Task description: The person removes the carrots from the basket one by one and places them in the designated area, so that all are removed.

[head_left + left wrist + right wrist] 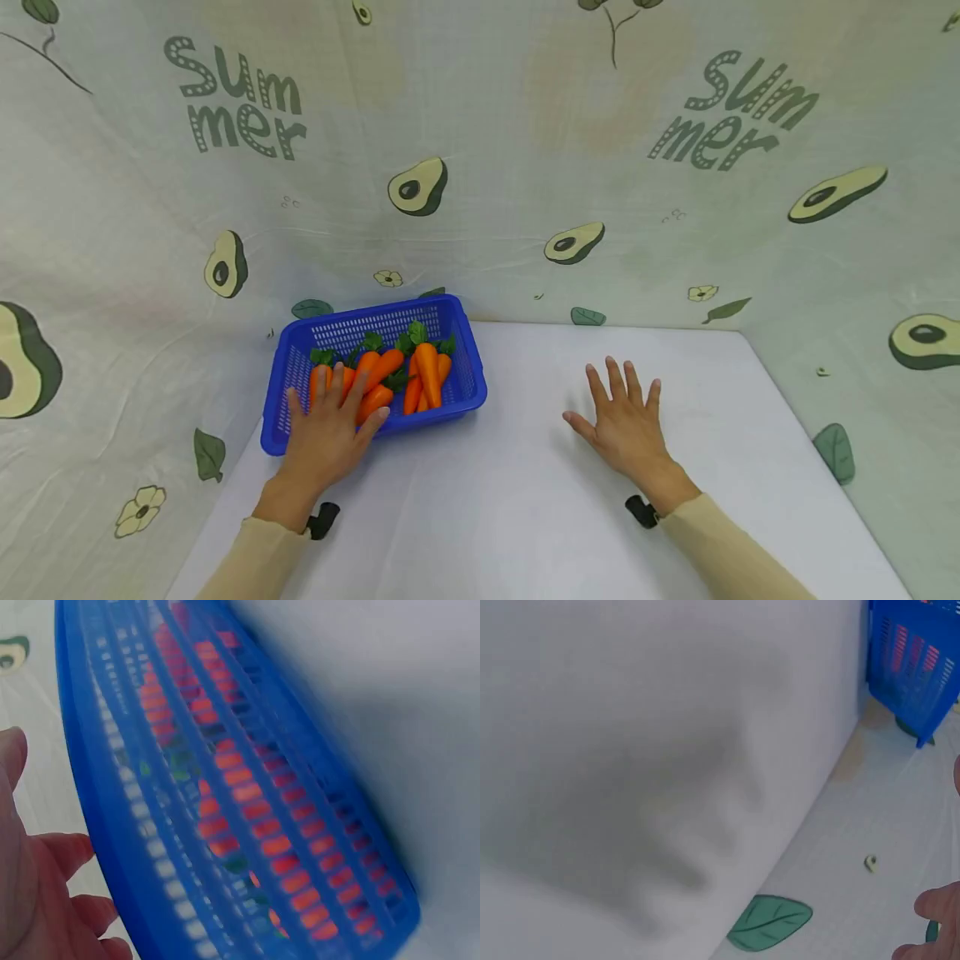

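Observation:
A blue slatted plastic basket (468,400) stands at the back left of the white table, with several orange carrots (427,373) with green tops lying in it. Over the basket's front left part is my left hand (324,437), fingers spread and palm down, overlapping some carrots in the head view. In the left wrist view its fingertips (75,851) are right at the rim of the basket (247,780). My right hand (626,429) hovers above the table on the right, fingers straight and spread, holding nothing; its shadow falls on the tabletop in the right wrist view.
The white table (517,517) meets a pale cloth (495,167) printed with avocados, leaves and lettering, which hangs at the back and both sides. Each wrist carries a small black camera, such as the left wrist's camera (322,521).

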The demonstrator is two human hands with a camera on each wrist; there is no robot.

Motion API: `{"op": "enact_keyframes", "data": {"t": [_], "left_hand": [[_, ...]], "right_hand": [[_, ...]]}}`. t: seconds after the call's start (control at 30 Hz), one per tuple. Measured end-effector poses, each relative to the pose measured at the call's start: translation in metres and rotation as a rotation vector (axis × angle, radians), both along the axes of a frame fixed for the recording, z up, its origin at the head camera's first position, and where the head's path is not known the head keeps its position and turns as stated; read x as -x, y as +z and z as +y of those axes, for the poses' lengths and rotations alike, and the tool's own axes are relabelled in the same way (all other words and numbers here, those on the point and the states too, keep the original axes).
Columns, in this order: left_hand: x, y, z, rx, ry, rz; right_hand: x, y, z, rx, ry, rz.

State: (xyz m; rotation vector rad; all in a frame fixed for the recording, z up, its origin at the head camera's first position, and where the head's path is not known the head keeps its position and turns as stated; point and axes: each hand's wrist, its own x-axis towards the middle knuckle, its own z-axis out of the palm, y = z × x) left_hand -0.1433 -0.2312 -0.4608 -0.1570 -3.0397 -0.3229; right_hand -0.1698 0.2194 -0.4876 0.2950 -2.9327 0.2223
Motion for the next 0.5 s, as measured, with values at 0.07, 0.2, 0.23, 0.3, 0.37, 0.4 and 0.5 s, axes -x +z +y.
{"op": "enact_keyframes", "data": {"t": [0.07,0.2,0.23,0.3,0.37,0.4,0.5], "left_hand": [[-0.002,0.003,-0.010,-0.023,0.016,-0.001],[-0.005,0.008,-0.038,-0.041,0.055,-0.004],[-0.006,0.009,-0.046,-0.042,0.065,-0.007],[-0.008,0.008,-0.061,-0.044,0.076,-0.030],[-0.010,0.005,-0.075,-0.054,0.083,-0.061],[-0.011,0.003,-0.081,-0.061,0.085,-0.077],[-0.012,-0.005,-0.095,-0.102,0.086,-0.122]], "right_hand": [[0.003,0.003,-0.013,0.006,0.022,-0.002],[0.014,0.013,-0.050,0.005,0.088,-0.016],[0.018,0.017,-0.060,0.007,0.108,-0.018],[0.026,0.023,-0.082,0.016,0.145,-0.034],[0.033,0.028,-0.103,0.022,0.178,-0.049],[0.036,0.029,-0.112,0.025,0.194,-0.057],[0.044,0.030,-0.137,0.009,0.239,-0.083]]}}
